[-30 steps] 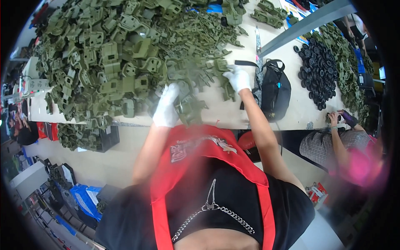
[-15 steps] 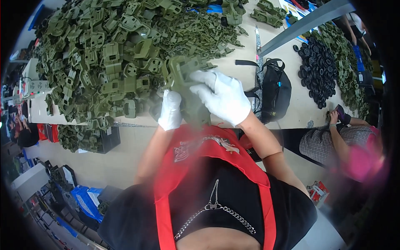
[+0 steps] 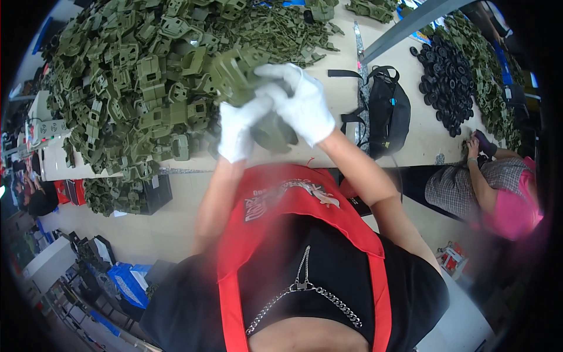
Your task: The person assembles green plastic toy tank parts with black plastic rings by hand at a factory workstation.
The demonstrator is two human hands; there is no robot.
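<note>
Up close to the chest, both gloved hands, the left hand [image 3: 237, 134] and the right hand [image 3: 300, 104], are closing around an olive-green plastic part [image 3: 243, 76] lifted above the heaped table [image 3: 346, 88], seemingly fitting pieces together, which probably calls for careful aligning next.

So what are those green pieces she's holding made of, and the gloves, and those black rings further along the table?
The green part in the gloved hands looks like moulded plastic: matt olive, uniform colour, crisp ribs and windows, identical to the heap. The gloves, left hand and right hand, look like thin white knit fabric, soft and creased. The black rings seem rubber or plastic; too small to tell.
</note>
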